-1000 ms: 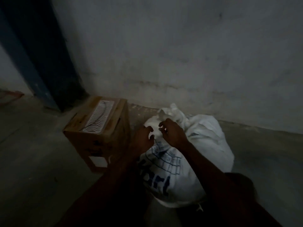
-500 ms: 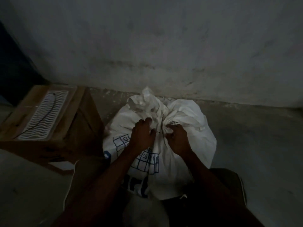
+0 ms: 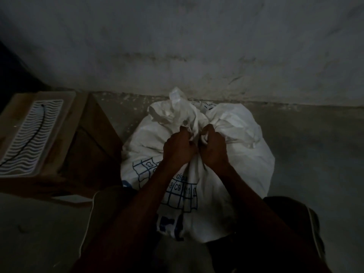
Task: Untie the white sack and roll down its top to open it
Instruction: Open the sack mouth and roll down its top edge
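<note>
Left hand (image 3: pixel 180 147) and right hand (image 3: pixel 213 148) pinch the white sack (image 3: pixel 236 154) neck.

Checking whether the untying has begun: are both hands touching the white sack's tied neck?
Touching. The head view shows the left hand and right hand with fingers curled into the bunched neck of the white sack, no gap visible.

left: cardboard box (image 3: pixel 82 154) near sack (image 3: pixel 242 154) | behind: wall (image 3: pixel 197 46) | right: bare floor (image 3: pixel 315 154)
</note>
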Action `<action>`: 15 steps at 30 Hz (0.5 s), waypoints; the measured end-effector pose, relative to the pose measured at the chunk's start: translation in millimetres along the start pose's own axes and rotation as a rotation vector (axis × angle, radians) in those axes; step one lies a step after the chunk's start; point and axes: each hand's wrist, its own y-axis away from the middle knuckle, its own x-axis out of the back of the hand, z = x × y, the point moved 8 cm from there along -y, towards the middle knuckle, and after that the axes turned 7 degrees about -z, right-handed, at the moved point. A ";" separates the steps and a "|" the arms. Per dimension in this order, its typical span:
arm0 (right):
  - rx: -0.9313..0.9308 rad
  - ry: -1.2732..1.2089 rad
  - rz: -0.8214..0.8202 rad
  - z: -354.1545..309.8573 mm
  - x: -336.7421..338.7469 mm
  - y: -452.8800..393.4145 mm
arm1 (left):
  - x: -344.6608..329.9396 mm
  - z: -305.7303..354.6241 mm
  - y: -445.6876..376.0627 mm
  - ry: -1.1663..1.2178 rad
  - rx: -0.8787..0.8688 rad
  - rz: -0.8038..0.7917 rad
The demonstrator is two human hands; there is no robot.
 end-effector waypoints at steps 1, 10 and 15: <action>0.006 -0.028 0.012 -3.8 5.3 1.8 | 3.6 1.1 3.8 0.020 -0.007 0.012; 0.131 -0.115 0.118 -38.6 43.3 70.0 | 24.8 2.7 81.2 0.203 -0.227 0.111; 0.184 -0.151 0.146 -63.5 62.1 119.3 | 36.2 10.9 134.8 0.174 -0.267 0.125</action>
